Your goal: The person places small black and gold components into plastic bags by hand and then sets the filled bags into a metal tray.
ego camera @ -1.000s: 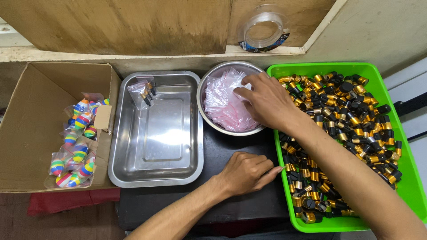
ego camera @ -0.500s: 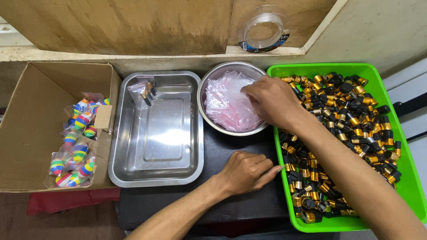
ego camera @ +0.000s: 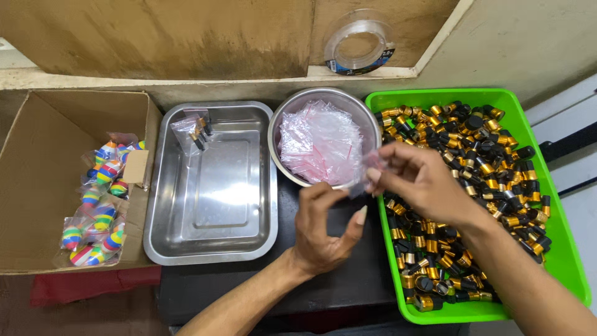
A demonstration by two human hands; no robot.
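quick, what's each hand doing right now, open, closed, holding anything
Left hand: open, fingers curled upward, holding nothing, close to the bag.
Right hand: pinched shut on a small clear plastic zip bag.

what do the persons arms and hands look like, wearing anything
Both forearms are bare, with no sleeves in view. The left hand and right hand wear no gloves, and no rings or watch show. The fingernails are fairly long.

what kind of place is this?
Likely a small hand-packing bench: a green tray heaped with black-and-gold caps, a steel bowl of small clear zip bags, and a cardboard box of bagged striped balls.
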